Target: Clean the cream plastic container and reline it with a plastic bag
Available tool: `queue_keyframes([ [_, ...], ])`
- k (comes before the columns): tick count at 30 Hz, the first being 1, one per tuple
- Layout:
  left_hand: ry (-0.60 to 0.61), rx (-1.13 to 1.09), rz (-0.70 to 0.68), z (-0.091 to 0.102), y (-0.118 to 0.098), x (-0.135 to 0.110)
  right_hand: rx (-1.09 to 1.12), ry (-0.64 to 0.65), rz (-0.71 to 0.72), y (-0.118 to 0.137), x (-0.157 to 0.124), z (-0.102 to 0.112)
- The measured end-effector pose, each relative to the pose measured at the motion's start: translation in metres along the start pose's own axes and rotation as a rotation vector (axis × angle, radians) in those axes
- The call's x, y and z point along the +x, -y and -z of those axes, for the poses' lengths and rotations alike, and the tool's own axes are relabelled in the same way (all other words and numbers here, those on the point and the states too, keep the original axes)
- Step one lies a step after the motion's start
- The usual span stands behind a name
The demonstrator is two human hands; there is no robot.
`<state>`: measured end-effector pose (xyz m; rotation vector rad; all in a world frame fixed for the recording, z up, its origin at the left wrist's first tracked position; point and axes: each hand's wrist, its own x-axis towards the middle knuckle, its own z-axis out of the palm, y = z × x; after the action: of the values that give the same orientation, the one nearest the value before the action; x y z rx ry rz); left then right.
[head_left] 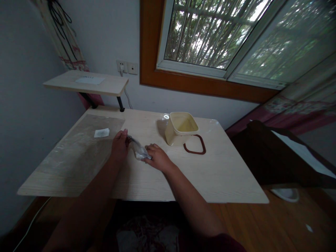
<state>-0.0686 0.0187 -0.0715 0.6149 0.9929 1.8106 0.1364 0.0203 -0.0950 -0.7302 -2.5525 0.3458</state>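
Between my two hands, just over the table, is a small clear plastic bag [140, 150], crumpled and see-through. My left hand [120, 143] pinches its upper left end, where something dark and thin shows at the fingertips; I cannot make out what it is. The lower right end is gripped by my right hand [156, 156], fingers curled round the plastic. Beyond my right hand stands a pale yellow square tub [174, 134] without a lid. A reddish-brown square ring [203, 147] lies flat against the table beside the tub's right side, partly hidden behind it.
A clear plastic sheet [78, 150] covers the left part of the light wood table [210, 178], with a white paper slip [101, 133] on it. A raised shelf [110, 85] stands at the back left, holding a paper. The window [210, 38] is behind.
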Motion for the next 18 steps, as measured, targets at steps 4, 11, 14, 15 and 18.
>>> queue_keyframes([
  [4, 0.003, 0.018, -0.002, 0.001, 0.001, 0.0, 0.016, 0.017, 0.01, -0.002, 0.0, 0.0],
  [11, -0.032, 0.248, -0.101, 0.006, 0.006, 0.004, -0.015, 0.011, -0.003, 0.0, 0.001, 0.001],
  [14, -0.08, 0.556, -0.287, 0.01, 0.004, 0.006, -0.047, -0.001, -0.03, 0.003, 0.001, 0.002],
  [15, -0.084, 0.652, -0.375, 0.01, 0.003, 0.006, -0.057, -0.004, -0.04, 0.003, 0.001, 0.002],
  [18, -0.019, 0.831, -0.647, 0.009, -0.002, 0.0, -0.079, -0.002, -0.064, 0.004, 0.002, 0.002],
])
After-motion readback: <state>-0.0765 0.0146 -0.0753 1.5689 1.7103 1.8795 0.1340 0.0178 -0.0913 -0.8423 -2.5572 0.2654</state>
